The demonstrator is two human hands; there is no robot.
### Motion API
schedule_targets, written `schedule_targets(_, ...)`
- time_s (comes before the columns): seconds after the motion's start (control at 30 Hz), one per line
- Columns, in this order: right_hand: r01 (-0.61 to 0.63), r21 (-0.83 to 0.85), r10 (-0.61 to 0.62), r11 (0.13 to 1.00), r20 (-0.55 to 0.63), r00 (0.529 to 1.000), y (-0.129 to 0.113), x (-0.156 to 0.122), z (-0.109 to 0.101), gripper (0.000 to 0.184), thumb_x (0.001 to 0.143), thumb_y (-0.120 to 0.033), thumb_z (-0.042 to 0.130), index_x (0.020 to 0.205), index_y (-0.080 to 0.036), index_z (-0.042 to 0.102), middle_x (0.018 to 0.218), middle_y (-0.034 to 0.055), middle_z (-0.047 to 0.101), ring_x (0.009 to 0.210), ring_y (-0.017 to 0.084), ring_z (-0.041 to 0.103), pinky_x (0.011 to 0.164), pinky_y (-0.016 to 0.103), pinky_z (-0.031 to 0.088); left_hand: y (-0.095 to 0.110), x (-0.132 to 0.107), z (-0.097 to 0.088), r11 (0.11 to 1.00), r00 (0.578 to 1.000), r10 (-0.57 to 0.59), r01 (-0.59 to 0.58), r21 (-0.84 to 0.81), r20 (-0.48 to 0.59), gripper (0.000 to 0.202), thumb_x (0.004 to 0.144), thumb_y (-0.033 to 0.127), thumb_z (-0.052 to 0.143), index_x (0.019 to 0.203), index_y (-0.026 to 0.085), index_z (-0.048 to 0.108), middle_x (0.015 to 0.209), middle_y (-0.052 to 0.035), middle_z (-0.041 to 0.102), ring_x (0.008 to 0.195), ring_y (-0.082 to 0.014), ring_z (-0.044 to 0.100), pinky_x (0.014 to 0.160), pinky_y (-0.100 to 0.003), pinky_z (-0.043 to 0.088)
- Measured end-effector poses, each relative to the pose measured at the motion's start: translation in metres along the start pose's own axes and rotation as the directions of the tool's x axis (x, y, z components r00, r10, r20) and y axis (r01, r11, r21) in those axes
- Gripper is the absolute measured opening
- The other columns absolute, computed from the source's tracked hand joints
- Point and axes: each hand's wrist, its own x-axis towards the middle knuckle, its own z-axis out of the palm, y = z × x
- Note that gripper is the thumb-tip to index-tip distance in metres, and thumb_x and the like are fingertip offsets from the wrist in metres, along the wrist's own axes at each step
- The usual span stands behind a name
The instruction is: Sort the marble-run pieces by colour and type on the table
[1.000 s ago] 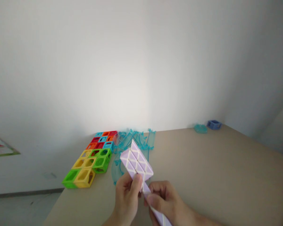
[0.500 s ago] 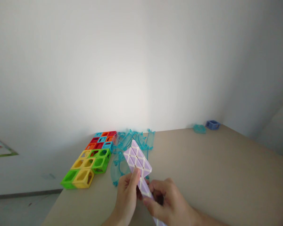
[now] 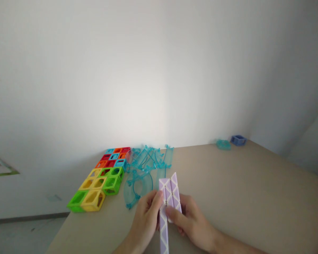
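Both hands hold a lilac and white snake puzzle [image 3: 163,225] made of triangular segments, above the near part of the table. My left hand [image 3: 146,219] grips its left side, thumb on the upper face. From the right, my right hand [image 3: 191,221] closes on it, thumb pressed across the segments. The upper end is folded into side-by-side strips, one tip pointing away from me. A single straight strip runs down toward me and leaves the bottom of the view. The fingers beneath the puzzle are mostly hidden.
Colourful open cube blocks [image 3: 94,200] stand in rows at the left. Beside them lie several clear teal plastic pieces [image 3: 143,183]. A teal piece [image 3: 223,144] and a blue block [image 3: 238,140] are at the back right. A white wall [image 3: 159,77] rises behind the table [image 3: 241,190].
The snake puzzle has turned from a diagonal to nearly straight away from me, and its upper part now shows parallel strips. My right hand's thumb has moved up onto the folded segments.
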Motion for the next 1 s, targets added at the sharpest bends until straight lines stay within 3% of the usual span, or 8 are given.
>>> schedule_targets(0.07, 0.024, -0.041, -0.021, 0.999, 0.073, 0.997, -0.002, -0.002, 0.000, 0.042, 0.087, -0.053, 0.055, 0.081, -0.012, 0.061, 0.061, -0.0018, 0.052, 0.050, 0.008, 0.042, 0.046, 0.020, 0.033, 0.002, 0.001, -0.003, 1.000, 0.997, 0.011, -0.009, 0.018, -0.074, 0.048, 0.082, 0.061, 0.054, 0.060, 0.018, 0.047, 0.056, 0.0041, 0.040, 0.055, -0.0114, 0.037, 0.051, -0.022, 0.032)
schedule_targets(0.17, 0.030, -0.103, -0.020, 0.994, 0.101, 0.995, -0.002, -0.005, -0.001, 0.040, 0.090, -0.050, 0.052, 0.084, -0.011, 0.063, 0.061, -0.0017, 0.051, 0.053, 0.009, 0.042, 0.048, 0.021, 0.032, 0.002, 0.002, -0.006, 0.999, 0.999, -0.012, 0.010, -0.035, -0.046, 0.046, 0.084, 0.059, 0.053, 0.063, 0.017, 0.049, 0.061, 0.0031, 0.044, 0.060, -0.0116, 0.040, 0.054, -0.022, 0.035)
schedule_targets(0.37, 0.157, -0.346, -0.132, 0.925, 0.095, 0.987, -0.003, -0.003, -0.009, 0.029, 0.089, -0.041, 0.053, 0.082, -0.014, 0.061, 0.065, -0.0019, 0.051, 0.057, 0.010, 0.038, 0.054, 0.022, 0.034, -0.010, 0.005, -0.005, 0.919, 0.996, -0.085, 0.087, -0.385, 0.022, 0.039, 0.081, 0.051, 0.062, 0.070, 0.014, 0.058, 0.064, 0.0017, 0.049, 0.060, -0.0100, 0.042, 0.058, -0.021, 0.040)
schedule_targets(0.5, 0.268, -0.416, -0.227, 0.869, 0.145, 0.963, -0.011, 0.000, -0.017, 0.016, 0.087, -0.030, 0.053, 0.083, -0.016, 0.059, 0.069, -0.0010, 0.056, 0.059, 0.011, 0.043, 0.059, 0.023, 0.036, -0.009, 0.005, -0.004, 0.827, 0.968, -0.225, 0.249, -0.504, 0.108, 0.049, 0.077, 0.061, 0.061, 0.061, 0.015, 0.055, 0.049, 0.0046, 0.042, 0.042, -0.0076, 0.037, 0.041, -0.020, 0.037)
schedule_targets(0.6, 0.320, -0.417, -0.263, 0.851, 0.189, 0.946, -0.015, 0.002, -0.022, 0.015, 0.087, -0.026, 0.052, 0.090, -0.015, 0.062, 0.077, 0.0026, 0.063, 0.064, 0.014, 0.050, 0.065, 0.025, 0.039, -0.007, 0.005, -0.005, 0.788, 0.934, -0.283, 0.357, -0.501, 0.220, 0.056, 0.076, 0.069, 0.055, 0.054, 0.018, 0.048, 0.040, 0.0074, 0.033, 0.031, -0.0063, 0.029, 0.031, -0.020, 0.033)
schedule_targets(0.73, 0.332, -0.387, -0.280, 0.860, 0.185, 0.942, -0.013, 0.005, -0.026, 0.019, 0.088, -0.030, 0.052, 0.089, -0.014, 0.062, 0.077, 0.0030, 0.065, 0.064, 0.014, 0.051, 0.065, 0.025, 0.041, -0.009, 0.006, -0.005, 0.843, 0.959, -0.214, 0.276, -0.461, 0.184, 0.053, 0.078, 0.066, 0.055, 0.059, 0.017, 0.050, 0.043, 0.0072, 0.038, 0.031, -0.0068, 0.036, 0.032, -0.020, 0.038)
schedule_targets(0.9, 0.197, -0.412, -0.220, 0.890, -0.009, 0.975, -0.007, 0.008, -0.026, 0.034, 0.092, -0.044, 0.051, 0.082, -0.013, 0.061, 0.066, 0.0002, 0.058, 0.059, 0.012, 0.049, 0.056, 0.022, 0.039, -0.007, 0.003, -0.001, 0.924, 0.973, -0.196, 0.225, -0.307, 0.123, 0.043, 0.083, 0.060, 0.055, 0.075, 0.018, 0.054, 0.053, 0.0052, 0.051, 0.038, -0.0088, 0.045, 0.038, -0.021, 0.041)
schedule_targets(1.0, 0.107, -0.317, -0.123, 0.942, -0.030, 0.992, -0.005, 0.005, -0.019, 0.038, 0.093, -0.049, 0.049, 0.082, -0.014, 0.058, 0.063, 0.0003, 0.059, 0.053, 0.011, 0.053, 0.051, 0.021, 0.041, -0.001, 0.001, 0.002, 0.962, 0.984, -0.137, 0.160, -0.221, 0.116, 0.043, 0.083, 0.060, 0.054, 0.075, 0.018, 0.055, 0.054, 0.0041, 0.052, 0.042, -0.0096, 0.047, 0.044, -0.021, 0.041)
